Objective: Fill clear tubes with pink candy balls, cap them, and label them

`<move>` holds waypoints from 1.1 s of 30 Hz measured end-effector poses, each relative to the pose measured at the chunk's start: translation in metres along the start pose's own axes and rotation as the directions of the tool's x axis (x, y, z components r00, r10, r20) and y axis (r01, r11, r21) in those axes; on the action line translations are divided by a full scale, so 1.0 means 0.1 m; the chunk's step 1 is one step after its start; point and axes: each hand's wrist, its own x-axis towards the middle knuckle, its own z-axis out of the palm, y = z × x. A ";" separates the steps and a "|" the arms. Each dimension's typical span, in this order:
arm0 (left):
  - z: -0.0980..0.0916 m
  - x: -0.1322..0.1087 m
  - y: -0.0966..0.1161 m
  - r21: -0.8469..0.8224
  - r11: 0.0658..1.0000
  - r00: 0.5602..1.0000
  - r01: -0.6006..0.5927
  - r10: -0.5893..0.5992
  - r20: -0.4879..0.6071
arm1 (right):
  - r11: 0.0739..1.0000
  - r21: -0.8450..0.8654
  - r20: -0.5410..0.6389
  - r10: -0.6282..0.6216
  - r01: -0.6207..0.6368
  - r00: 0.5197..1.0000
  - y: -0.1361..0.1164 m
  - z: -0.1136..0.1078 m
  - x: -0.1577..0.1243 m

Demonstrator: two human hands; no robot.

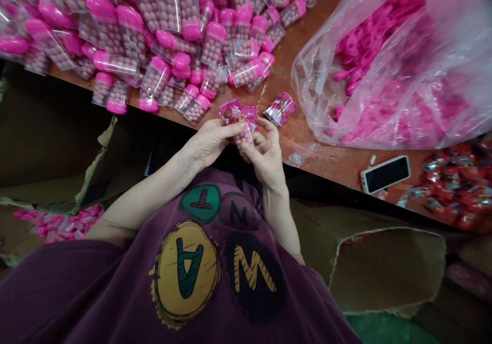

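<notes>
At the table's near edge, my left hand [213, 138] and my right hand [266, 152] are both closed around a small clear bottle of pink candy balls [244, 138]. Pink printed labels [235, 109] show at its upper end, between my fingers. Whether they are wrapped around the bottle or lie against it, I cannot tell. Just beyond my right fingertips lies a small stack of similar printed labels [280, 109]. Pink-capped candy bottles [198, 108] rest beyond my left hand, at the front of a large heap.
The heap of bottles [130, 31] covers the table's left and back. A clear plastic bag [315, 77] of pink plastic pieces stands right. Nearer are a phone [386, 175] and red-wrapped items [457, 175]. Open cardboard boxes [388, 267] sit below the edge; pink pieces [65, 223] fill one at left.
</notes>
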 end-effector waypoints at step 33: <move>-0.01 -0.13 -0.22 -0.131 0.991 0.994 -0.036 0.021 -0.109 | 0.993 0.115 -0.140 0.000 0.016 0.990 0.28 0.17 0.02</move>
